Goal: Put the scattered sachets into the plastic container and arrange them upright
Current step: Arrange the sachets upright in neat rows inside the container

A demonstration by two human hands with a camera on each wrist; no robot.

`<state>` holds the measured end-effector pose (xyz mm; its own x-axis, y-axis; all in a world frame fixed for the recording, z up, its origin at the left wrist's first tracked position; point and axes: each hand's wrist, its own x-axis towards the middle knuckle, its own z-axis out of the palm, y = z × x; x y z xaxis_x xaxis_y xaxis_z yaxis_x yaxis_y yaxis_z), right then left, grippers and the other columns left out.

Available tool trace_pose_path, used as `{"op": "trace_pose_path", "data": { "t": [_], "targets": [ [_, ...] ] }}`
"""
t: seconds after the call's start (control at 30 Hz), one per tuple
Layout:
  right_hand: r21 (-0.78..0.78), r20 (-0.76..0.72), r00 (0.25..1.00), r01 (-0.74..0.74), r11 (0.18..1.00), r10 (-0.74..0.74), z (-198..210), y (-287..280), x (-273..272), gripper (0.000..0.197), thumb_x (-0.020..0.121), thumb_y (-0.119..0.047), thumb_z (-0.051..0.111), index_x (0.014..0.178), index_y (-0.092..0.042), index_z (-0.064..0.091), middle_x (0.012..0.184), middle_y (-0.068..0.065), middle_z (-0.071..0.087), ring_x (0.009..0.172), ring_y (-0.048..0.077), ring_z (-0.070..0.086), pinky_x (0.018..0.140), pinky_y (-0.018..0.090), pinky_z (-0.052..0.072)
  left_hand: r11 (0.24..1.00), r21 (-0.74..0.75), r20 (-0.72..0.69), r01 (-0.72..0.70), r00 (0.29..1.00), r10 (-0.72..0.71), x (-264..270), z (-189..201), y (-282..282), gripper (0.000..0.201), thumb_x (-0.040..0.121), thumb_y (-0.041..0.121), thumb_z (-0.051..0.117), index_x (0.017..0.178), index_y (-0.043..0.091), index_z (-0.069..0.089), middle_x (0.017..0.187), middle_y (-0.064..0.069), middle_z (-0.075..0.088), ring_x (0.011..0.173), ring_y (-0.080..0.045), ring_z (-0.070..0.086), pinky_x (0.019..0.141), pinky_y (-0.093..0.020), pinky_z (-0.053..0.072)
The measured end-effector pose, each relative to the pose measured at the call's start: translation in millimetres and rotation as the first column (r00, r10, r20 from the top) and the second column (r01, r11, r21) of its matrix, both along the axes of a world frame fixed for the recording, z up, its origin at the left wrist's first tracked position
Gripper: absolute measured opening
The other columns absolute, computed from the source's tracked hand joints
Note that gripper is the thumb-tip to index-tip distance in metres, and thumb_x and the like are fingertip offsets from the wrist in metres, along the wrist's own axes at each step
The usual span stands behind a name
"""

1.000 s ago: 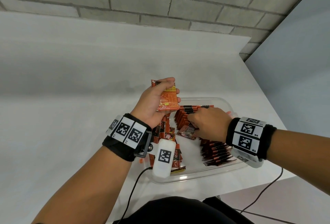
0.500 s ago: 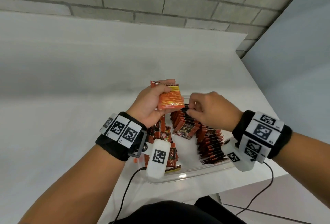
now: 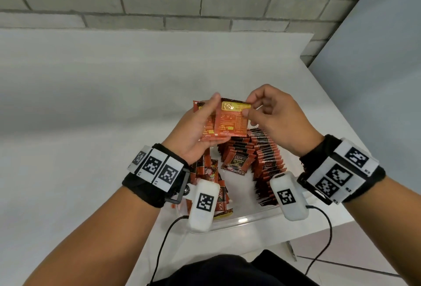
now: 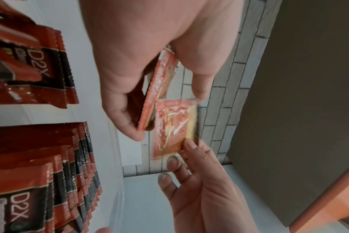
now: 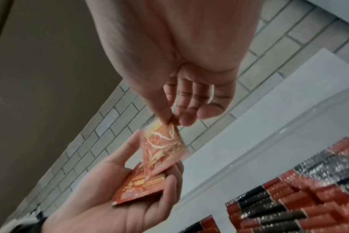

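My left hand (image 3: 211, 123) grips a small stack of orange sachets (image 3: 209, 128) above the clear plastic container (image 3: 246, 219). My right hand (image 3: 249, 107) pinches the top right corner of one orange sachet (image 3: 231, 123) lying against the front of that stack. The left wrist view shows the stack (image 4: 157, 88) edge-on between thumb and fingers, with the single sachet (image 4: 173, 126) beside it. In the right wrist view, thumb and forefinger pinch the sachet (image 5: 163, 149) above the stack (image 5: 141, 187). Rows of red-and-black sachets (image 3: 266, 160) stand in the container.
One D2X sachet (image 3: 238, 162) leans face-up against a middle row in the container. More sachets (image 3: 211, 171) lie under my left wrist. The white table (image 3: 91, 126) ends at a brick wall (image 3: 205, 0) behind and a drop on the right.
My right hand has lifted out of the container and come up to the left hand, where it now pinches a sachet. The left hand with its stack has stayed roughly in place.
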<state>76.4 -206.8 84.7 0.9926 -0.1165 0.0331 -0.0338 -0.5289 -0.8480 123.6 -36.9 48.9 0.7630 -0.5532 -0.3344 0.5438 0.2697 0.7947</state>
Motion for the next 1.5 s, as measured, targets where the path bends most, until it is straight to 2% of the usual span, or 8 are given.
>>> {"op": "trace_pose_path", "data": {
  "t": [0.13, 0.3, 0.5, 0.7, 0.9, 1.0, 1.23, 1.5],
  "targets": [
    [-0.087, 0.153, 0.988, 0.014, 0.996, 0.0, -3.3, 1.7, -7.1, 0.012, 0.084, -0.011, 0.069, 0.082, -0.015, 0.058, 0.084, -0.004, 0.061, 0.074, 0.011, 0.057, 0.064, 0.021, 0.043, 0.994, -0.045, -0.081, -0.104, 0.992, 0.1, 2.1, -2.5, 1.7, 0.046, 0.077, 0.045, 0.063, 0.11, 0.013, 0.059, 0.098, -0.013, 0.065, 0.087, -0.024, 0.067, 0.078, -0.038, 0.057],
    [-0.131, 0.344, 0.939, 0.081, 0.988, -0.031, -9.0, 7.4, -17.0, 0.014, 0.079, -0.004, 0.072, 0.075, -0.011, 0.061, 0.079, 0.0, 0.054, 0.068, 0.01, 0.049, 0.062, 0.019, 0.041, 0.987, -0.124, -0.118, -0.107, 0.989, 0.092, -0.9, -3.8, 2.6, 0.026, 0.078, 0.034, 0.064, 0.093, 0.012, 0.062, 0.083, -0.009, 0.064, 0.072, -0.019, 0.064, 0.072, -0.035, 0.058],
    [-0.239, 0.12, 0.982, -0.116, 0.964, 0.147, -14.7, 3.0, -22.4, 0.007, 0.074, -0.014, 0.079, 0.077, -0.016, 0.073, 0.079, -0.009, 0.055, 0.063, 0.006, 0.047, 0.061, 0.015, 0.037, 0.984, -0.125, -0.047, -0.13, 0.991, 0.125, -3.0, -4.9, 1.5, 0.031, 0.088, 0.0, 0.056, 0.117, 0.011, 0.061, 0.103, -0.016, 0.07, 0.086, -0.028, 0.07, 0.072, -0.035, 0.058],
    [-0.289, 0.048, 0.976, -0.188, 0.939, 0.21, -12.4, -3.0, -27.5, 0.009, 0.08, -0.025, 0.074, 0.089, -0.025, 0.073, 0.086, -0.012, 0.057, 0.07, 0.006, 0.053, 0.066, 0.016, 0.042, 0.99, -0.07, 0.029, -0.123, 0.992, 0.126, -3.7, -6.1, 1.8, 0.03, 0.089, -0.001, 0.057, 0.113, 0.017, 0.062, 0.101, -0.009, 0.071, 0.087, -0.024, 0.07, 0.073, -0.034, 0.057],
    [-0.191, -0.056, 0.998, -0.045, 0.981, 0.035, -9.5, 1.4, -23.4, 0.035, 0.087, -0.036, 0.064, 0.119, -0.029, 0.052, 0.1, -0.013, 0.059, 0.073, 0.005, 0.06, 0.064, 0.015, 0.046, 0.994, -0.063, 0.068, -0.091, 0.993, 0.096, -9.1, -4.1, -0.2, 0.031, 0.089, -0.001, 0.058, 0.114, 0.016, 0.062, 0.102, -0.011, 0.071, 0.087, -0.024, 0.069, 0.074, -0.036, 0.057],
    [-0.096, -0.124, 0.992, -0.05, 0.994, 0.038, -8.1, 3.3, -15.4, 0.046, 0.088, -0.036, 0.062, 0.131, -0.03, 0.047, 0.105, -0.008, 0.062, 0.08, 0.013, 0.066, 0.073, 0.03, 0.052, 0.997, -0.057, 0.097, -0.042, 0.994, 0.048, -12.3, -4.3, -2.1, 0.032, 0.088, -0.003, 0.057, 0.117, 0.011, 0.06, 0.101, -0.014, 0.069, 0.087, -0.026, 0.068, 0.077, -0.038, 0.056],
    [-0.1, -0.153, 0.977, -0.166, 0.981, 0.15, 4.3, 1.7, -5.8, 0.022, 0.088, -0.022, 0.066, 0.106, -0.032, 0.061, 0.1, 0.001, 0.065, 0.088, 0.022, 0.066, 0.083, 0.038, 0.054, 0.999, -0.038, 0.112, -0.023, 0.993, 0.027, -17.7, -0.6, -1.1, 0.033, 0.086, -0.006, 0.059, 0.113, 0.013, 0.062, 0.097, -0.01, 0.07, 0.089, -0.027, 0.067, 0.081, -0.042, 0.054],
    [-0.186, -0.303, 0.903, -0.37, 0.91, 0.305, 33.2, -10.3, -14.2, 0.015, 0.079, -0.016, 0.075, 0.081, -0.022, 0.062, 0.075, -0.001, 0.068, 0.065, 0.008, 0.06, 0.065, 0.02, 0.049, 0.99, -0.11, 0.102, -0.082, 0.99, 0.094, -15.3, 14.6, 12.6, 0.038, 0.075, 0.017, 0.065, 0.112, 0.017, 0.061, 0.083, -0.006, 0.063, 0.072, -0.018, 0.062, 0.065, -0.032, 0.052]
  ]
}}
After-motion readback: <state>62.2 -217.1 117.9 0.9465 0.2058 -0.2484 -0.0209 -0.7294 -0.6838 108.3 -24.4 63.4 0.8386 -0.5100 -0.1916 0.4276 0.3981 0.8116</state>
